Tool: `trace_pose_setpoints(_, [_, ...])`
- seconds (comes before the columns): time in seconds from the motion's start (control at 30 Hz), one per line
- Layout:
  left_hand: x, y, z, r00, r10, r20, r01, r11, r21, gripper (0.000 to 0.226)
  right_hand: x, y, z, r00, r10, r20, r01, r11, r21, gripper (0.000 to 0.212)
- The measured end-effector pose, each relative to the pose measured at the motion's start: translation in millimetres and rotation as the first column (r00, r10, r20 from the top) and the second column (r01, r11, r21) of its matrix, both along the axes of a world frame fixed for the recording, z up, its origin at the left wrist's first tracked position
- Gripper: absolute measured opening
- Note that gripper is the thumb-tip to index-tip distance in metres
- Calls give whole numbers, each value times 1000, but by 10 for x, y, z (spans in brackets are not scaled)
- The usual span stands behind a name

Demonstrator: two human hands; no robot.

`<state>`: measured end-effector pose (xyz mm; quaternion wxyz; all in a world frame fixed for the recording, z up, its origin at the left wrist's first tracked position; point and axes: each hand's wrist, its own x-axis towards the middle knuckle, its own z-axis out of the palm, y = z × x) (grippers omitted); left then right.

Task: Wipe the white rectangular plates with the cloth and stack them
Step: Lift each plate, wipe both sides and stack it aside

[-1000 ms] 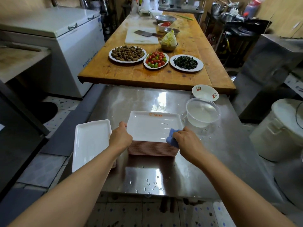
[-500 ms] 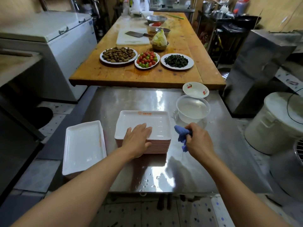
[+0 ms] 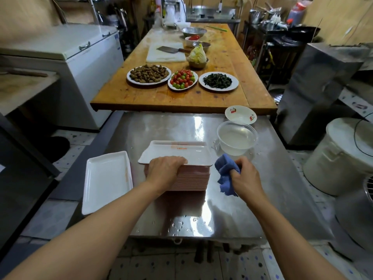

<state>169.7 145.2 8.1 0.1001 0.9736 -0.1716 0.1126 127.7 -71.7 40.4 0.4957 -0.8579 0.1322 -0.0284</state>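
While the left hand (image 3: 166, 168) curls over the near edge of the top plate (image 3: 177, 153), that white plate sits a bit crooked on the stack of plates (image 3: 191, 178), pushed out to the left. The stack has pink sides and stands in the middle of the shiny metal table (image 3: 262, 199). The right hand (image 3: 245, 174) is just to the right of the stack and squeezes a blue cloth (image 3: 226, 172), which bunches up and hangs down from the fingers. The cloth does not touch the plates.

One more white plate (image 3: 107, 180) lies flat at the left edge of the table, apart from the stack. A clear bowl (image 3: 237, 137) with water in it stands behind the cloth, and a small white bowl with red cherries (image 3: 240, 114) painted on it sits just behind that. Drops of water lie on the near part of the table.

Farther back, a long wooden table (image 3: 181, 98) holds three round plates of food in a row.
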Motion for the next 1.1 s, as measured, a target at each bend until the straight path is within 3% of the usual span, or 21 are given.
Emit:
trace_pose_setpoints(0.1, [-4,11,311,995,-10,101,13,999,-30,16,20,40,82,1000,-2,17,1,1000,16,26])
trace_pose_setpoints(0.23, [-55,97,698,993,114,24,-98,930,-355,16,20,208,329,983,19,185,-39,994,106,47])
trace_pose_setpoints(0.33, [-177,272,904,987,142,-70,-153,738,-657,16,2,417,576,957,29,287,-84,980,183,43])
trace_pose_setpoints(0.47, [-378,522,961,953,75,-293,-296,426,-855,15,16,839,922,895,119,430,-215,960,181,32])
trace_pose_setpoints(0.57, [-515,631,958,945,-12,-327,-310,281,-908,17,25,1231,1102,802,219,555,-273,962,14,29])
trace_pose_setpoints(0.7, [-662,731,963,945,-118,-306,-274,226,-935,19,45,1593,1139,699,325,637,-303,941,-148,24])
trace_pose_setpoints(0.83, [-786,817,1011,934,-170,-314,-287,169,-943,18,81,1697,1053,688,506,521,-253,840,-480,49])
trace_pose_setpoints(0.9, [-827,841,1060,931,-191,-311,-295,107,-949,18,112,1697,1031,634,599,489,-275,766,-582,51])
trace_pose_setpoints(1.0, [-874,878,1128,925,-209,-318,-311,66,-948,19,147,1629,990,605,674,423,-260,670,-696,52])
trace_pose_setpoints(1.1, [-913,896,1178,924,-229,-307,-315,2,-949,20,169,1456,932,660,638,398,-252,686,-682,53])
